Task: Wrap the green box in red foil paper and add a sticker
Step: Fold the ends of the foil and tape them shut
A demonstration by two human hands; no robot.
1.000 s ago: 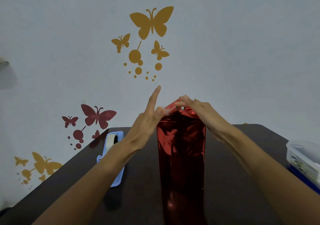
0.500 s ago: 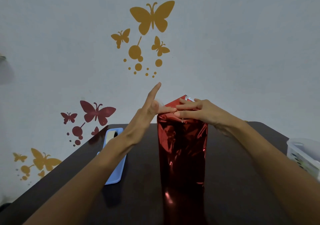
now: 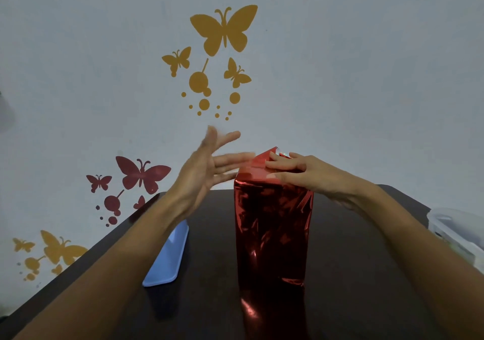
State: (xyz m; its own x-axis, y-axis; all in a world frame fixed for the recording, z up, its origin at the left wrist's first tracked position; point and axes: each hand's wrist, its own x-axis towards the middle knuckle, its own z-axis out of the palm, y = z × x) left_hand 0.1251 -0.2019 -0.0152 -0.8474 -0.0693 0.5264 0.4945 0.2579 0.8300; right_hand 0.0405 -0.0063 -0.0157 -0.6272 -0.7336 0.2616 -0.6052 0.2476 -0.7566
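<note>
Red foil paper (image 3: 258, 163) is pressed down at the top of the wrapped box (image 3: 272, 235) by the right hand (image 3: 311, 174). Its fingers (image 3: 277, 165) lie nearly straight and flat across the folded foil, curled round nothing, with the palm resting over the box's right top edge. One pointed flap of foil stands up just behind those fingers.

The left hand (image 3: 199, 172) is held in the air just left of the box top, wide open, fingers spread and pointing toward the flap, gripping nothing. It is blurred, so whether its fingertips touch the foil cannot be told.

The box stands upright on its end, fully sheathed in the creased, shiny foil, which reaches down to the dark table (image 3: 353, 261) and throws a red reflection on the surface in front of the box.

Left of the box, partly hidden under the left forearm, a blue tray (image 3: 167, 258) lies flat on the table. Well to the box's right, at the table's edge, sits a pale plastic container (image 3: 455, 232). Behind the box rises a light wall (image 3: 366, 77) with yellow and dark red butterfly stickers (image 3: 224, 29).
</note>
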